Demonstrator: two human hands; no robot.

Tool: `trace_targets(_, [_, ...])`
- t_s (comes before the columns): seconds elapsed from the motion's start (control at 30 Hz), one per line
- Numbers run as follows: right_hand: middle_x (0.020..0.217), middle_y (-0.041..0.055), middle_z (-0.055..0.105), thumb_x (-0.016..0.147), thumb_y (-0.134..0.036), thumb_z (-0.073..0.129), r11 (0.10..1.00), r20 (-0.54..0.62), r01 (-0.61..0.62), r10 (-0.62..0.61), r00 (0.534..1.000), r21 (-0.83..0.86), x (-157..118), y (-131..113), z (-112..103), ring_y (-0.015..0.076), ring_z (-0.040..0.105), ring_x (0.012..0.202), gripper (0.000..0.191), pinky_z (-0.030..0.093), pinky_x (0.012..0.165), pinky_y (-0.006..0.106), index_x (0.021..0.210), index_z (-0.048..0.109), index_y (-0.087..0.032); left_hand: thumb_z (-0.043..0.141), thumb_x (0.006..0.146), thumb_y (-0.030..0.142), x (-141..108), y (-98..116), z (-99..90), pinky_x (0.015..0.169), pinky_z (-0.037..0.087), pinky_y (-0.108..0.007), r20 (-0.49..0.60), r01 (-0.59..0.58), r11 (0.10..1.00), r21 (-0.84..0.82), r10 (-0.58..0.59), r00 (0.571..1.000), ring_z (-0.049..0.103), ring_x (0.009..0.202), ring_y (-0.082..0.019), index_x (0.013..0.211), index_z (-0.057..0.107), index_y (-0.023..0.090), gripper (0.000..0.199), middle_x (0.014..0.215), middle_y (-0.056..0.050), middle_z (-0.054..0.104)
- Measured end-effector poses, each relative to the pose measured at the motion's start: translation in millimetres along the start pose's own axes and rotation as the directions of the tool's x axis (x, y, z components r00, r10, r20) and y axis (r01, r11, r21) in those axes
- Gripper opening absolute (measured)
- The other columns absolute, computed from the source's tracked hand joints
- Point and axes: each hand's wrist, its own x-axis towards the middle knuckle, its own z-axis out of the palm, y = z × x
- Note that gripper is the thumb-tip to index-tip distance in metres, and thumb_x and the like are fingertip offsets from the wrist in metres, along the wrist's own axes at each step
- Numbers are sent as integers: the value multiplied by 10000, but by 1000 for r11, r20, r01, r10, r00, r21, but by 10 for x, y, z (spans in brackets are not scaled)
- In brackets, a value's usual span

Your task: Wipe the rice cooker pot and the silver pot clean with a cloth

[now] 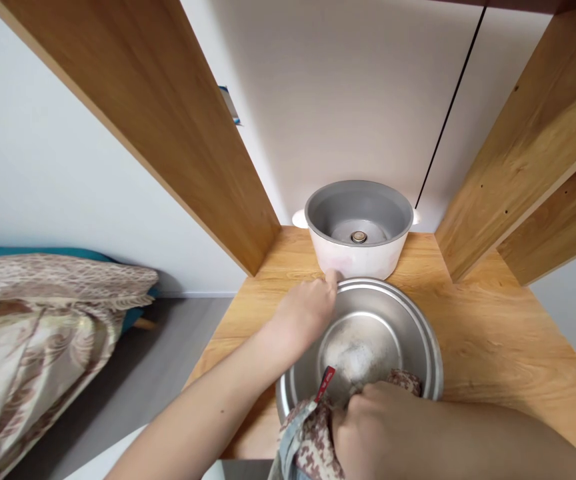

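My left hand (309, 305) grips the rim of the metal basin (436, 360), my right hand (375, 423) clenches a patterned cloth (317, 437) inside it (white pot (361, 262) sits just behind).

I have free room on the yellow-brown wooden surface (498, 357) right of the round silver metal basin (413, 333), though the right forearm crosses low there. Behind, the white pot with grey interior (353, 260) leaves me hardly any gap. Broad wooden posts (168, 127) hem both sides. Inside the basin, the far right is open; the right hand (368, 427) and brown-and-white patterned cloth (321, 437) block the near side, the left hand (311, 303) the far-left rim.
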Motion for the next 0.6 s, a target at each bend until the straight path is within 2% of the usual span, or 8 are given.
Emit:
trace_targets(0.1, [903,75,864,1150,-431,740,1000,-1,-3,3,1000,4,1,4,0,213,709,675,309,458,618,333,961,819,-200,786,1051,194,-26,13,-1,1010,700,-468,0,53,999,-2,-53,999,894,1221,-426,1529,637,109,507,1238,-262,889])
trace_targets(0.2, [946,73,876,1147,-422,746,1000,1,0,0,1000,24,-7,5,-18,214,727,707,278,454,619,335,993,818,-202,712,1045,81,-45,26,-45,1021,698,-454,21,28,1000,-11,-27,999,900,1208,-410,1470,671,115,429,1253,-249,894])
trace_targets(0.3, [975,76,884,1147,-421,754,999,2,-6,6,1000,48,-13,2,-47,216,747,746,260,447,629,336,1017,814,-203,665,1020,7,-49,34,-91,1013,691,-438,29,0,999,-44,1,1000,899,1191,-393,1435,681,134,435,1261,-231,899])
trace_targets(0.6, [1009,84,891,1168,-424,735,998,2,-21,21,1000,58,-50,-19,-139,218,744,749,258,431,618,350,1078,832,-202,549,1077,-25,-29,30,-91,1005,677,-412,69,-25,998,49,22,997,891,1245,-353,1535,636,89,480,1330,-255,874])
